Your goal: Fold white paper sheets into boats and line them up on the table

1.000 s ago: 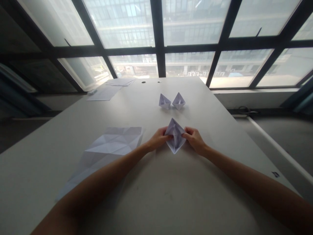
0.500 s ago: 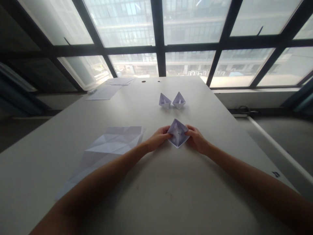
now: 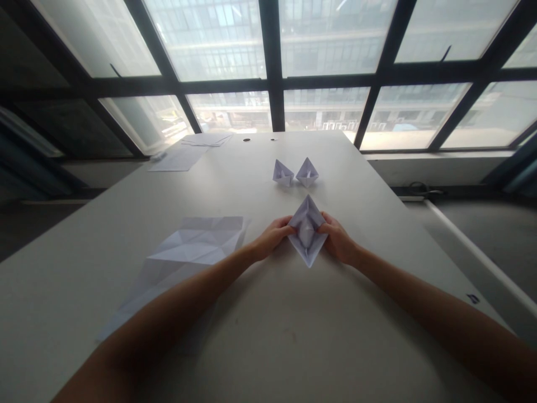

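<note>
A white folded paper boat point(image 3: 308, 209) is held between both hands just over the table, its hollow turned up toward me and a raised peak in its middle. My left hand point(image 3: 272, 238) pinches its left side, thumb on the inside. On the opposite side my right hand point(image 3: 339, 239) grips the edge in the same way, thumb inside and fingers behind the paper. Beyond them two finished-looking paper boats, a left one point(image 3: 282, 174) and a right one point(image 3: 307, 173), stand close together on the table.
Creased white paper sheets point(image 3: 188, 246) lie left of my hands, partly under my left forearm. More paper point(image 3: 184, 157) lies at the table's far left. The white table point(image 3: 268, 347) reaches toward the windows point(image 3: 226, 42). A small dark mark point(image 3: 473, 299) sits near its right edge.
The paper boat has opened out and grown longer from front to back, and the peak in its middle shows more. Both hands stay nearly in place, still gripping its sides.
</note>
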The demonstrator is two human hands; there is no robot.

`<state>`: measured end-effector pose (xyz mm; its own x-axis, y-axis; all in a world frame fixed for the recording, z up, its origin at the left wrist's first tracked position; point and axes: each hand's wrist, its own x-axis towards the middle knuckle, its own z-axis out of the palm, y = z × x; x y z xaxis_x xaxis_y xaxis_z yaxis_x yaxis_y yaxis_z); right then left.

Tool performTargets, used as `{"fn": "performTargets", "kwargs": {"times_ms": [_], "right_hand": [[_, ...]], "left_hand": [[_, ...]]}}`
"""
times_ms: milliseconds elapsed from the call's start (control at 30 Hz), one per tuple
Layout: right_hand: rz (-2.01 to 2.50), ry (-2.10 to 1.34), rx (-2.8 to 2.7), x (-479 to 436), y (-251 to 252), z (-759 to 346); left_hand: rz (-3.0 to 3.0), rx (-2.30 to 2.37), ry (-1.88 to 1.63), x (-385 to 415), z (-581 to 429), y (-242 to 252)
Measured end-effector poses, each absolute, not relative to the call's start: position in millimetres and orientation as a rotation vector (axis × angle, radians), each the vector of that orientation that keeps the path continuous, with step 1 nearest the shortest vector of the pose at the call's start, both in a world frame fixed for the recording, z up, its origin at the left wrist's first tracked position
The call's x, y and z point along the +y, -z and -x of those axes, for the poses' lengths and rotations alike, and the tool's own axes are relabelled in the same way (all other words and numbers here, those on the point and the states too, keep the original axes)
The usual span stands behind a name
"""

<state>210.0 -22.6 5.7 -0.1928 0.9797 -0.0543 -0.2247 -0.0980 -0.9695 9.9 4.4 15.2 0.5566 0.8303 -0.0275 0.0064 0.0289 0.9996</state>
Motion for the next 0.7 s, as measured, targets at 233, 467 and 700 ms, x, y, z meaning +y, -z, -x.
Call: {"fn": "performTargets", "kwargs": {"times_ms": [233, 467, 700], "right_hand": [[0.999, -1.505, -1.12, -21.2, -4.4, -211.1], [1.091, -1.472, -1.129, -15.2, 0.7, -212.2], [1.051, -1.426, -1.276, -17.8, -3.7, -209.8]], "left_hand": [[-1.457, 0.837, -0.815, 3.9, -12.8, -13.7], [-1.555, 0.84, -0.747, 4.3, -13.6, -15.4], [-1.448, 0.714, -0.723, 8.6, -7.5, -15.2]]}}
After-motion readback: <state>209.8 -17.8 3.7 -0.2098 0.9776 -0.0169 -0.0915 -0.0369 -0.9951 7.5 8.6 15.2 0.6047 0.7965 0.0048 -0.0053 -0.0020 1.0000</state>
